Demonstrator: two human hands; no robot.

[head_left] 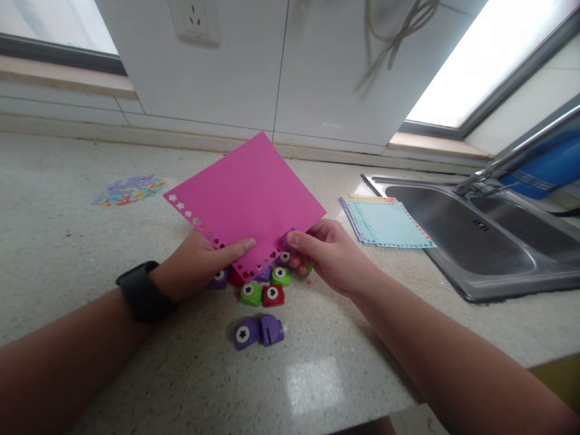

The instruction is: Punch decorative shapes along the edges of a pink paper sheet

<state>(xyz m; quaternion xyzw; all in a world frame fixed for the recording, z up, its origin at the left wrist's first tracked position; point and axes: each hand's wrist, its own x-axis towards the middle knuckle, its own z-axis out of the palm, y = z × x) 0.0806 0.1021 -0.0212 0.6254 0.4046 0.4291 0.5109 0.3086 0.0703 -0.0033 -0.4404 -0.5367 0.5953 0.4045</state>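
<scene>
My left hand [203, 263] pinches the near edge of a pink paper sheet [247, 193], thumb on top, and holds it tilted above the counter. Small star and heart shapes are punched along its left and near edges. My right hand [324, 254] is closed on a small purple punch [290, 237] clamped at the sheet's near right edge. Below the sheet lie several little punches, green [251, 293], red [273, 295] and purple [247, 333]. A black watch [144, 291] is on my left wrist.
A stack of punched coloured sheets [392, 225] lies right of the pink one, beside a steel sink [475, 241] with a tap [507, 160]. A pile of paper confetti [129, 189] sits far left on the speckled counter [67, 254]. A wall socket [194, 21] is above.
</scene>
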